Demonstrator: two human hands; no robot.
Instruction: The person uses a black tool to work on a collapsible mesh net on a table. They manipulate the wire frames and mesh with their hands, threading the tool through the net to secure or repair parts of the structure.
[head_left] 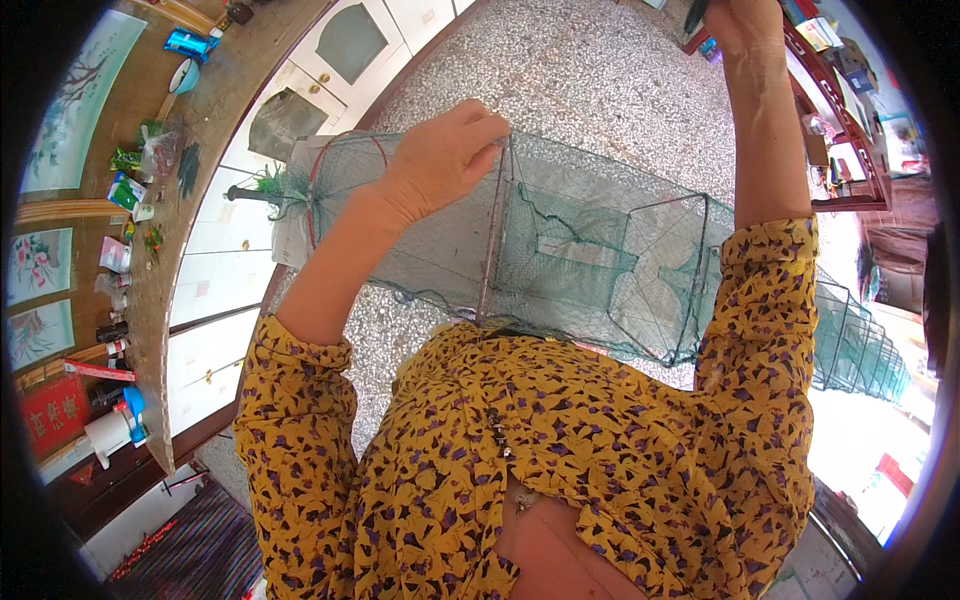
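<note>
A long green mesh net trap (575, 285) with square wire frames stretches across in front of me, between my arms and over my lap. My left hand (450, 160) is closed, its fingertips pinching the mesh at the upper end of one upright frame bar (490, 235). To its left the mesh narrows past a red hoop (318, 190) toward a tied end with green strands. My right hand (745, 25) is raised at the top edge, its fingers curled and partly cut off. A dark object (696, 14) shows beside those fingers, too little of it to name.
White cabinets (205, 265) under a long wooden counter (215, 130) holding small goods run along the left. Speckled floor (560, 70) lies beyond the net. A dark red shelf unit (850, 150) stands at the right. More green mesh (855, 345) spreads past my right sleeve.
</note>
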